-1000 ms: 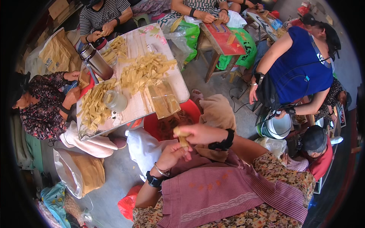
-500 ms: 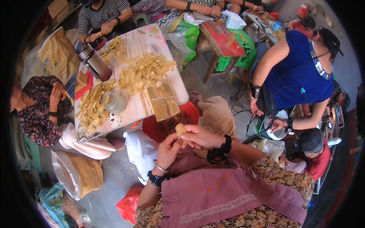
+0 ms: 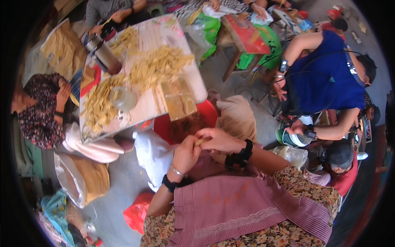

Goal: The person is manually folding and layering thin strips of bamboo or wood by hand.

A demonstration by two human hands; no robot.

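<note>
In front of my lap, both hands meet around a small pale-yellow strip [image 3: 199, 142], most of it covered by fingers. My left hand [image 3: 186, 154] pinches it from the left, back of the hand turned up. From the right, my right hand [image 3: 221, 140] closes its fingers on the same piece. Just beyond them is a red basin [image 3: 210, 116] with brownish contents that I cannot make out. A flat yellowish-brown block [image 3: 177, 99] overhangs the near table corner. Heaps of similar yellow strips [image 3: 158, 68] cover much of the table [image 3: 154, 31].
A glass jar [image 3: 123, 99] and a steel thermos [image 3: 103, 53] stand on the table. A red-topped stool [image 3: 245, 35] is farther off. At left sits an open sack [image 3: 88, 177]. A person in blue [image 3: 325, 78] bends over a bucket [image 3: 298, 136] at right; others sit around.
The strip's broad face, visible before, is now mostly hidden as my fingers close over it. My left hand has rolled back-up. The person in blue has shifted their arms.
</note>
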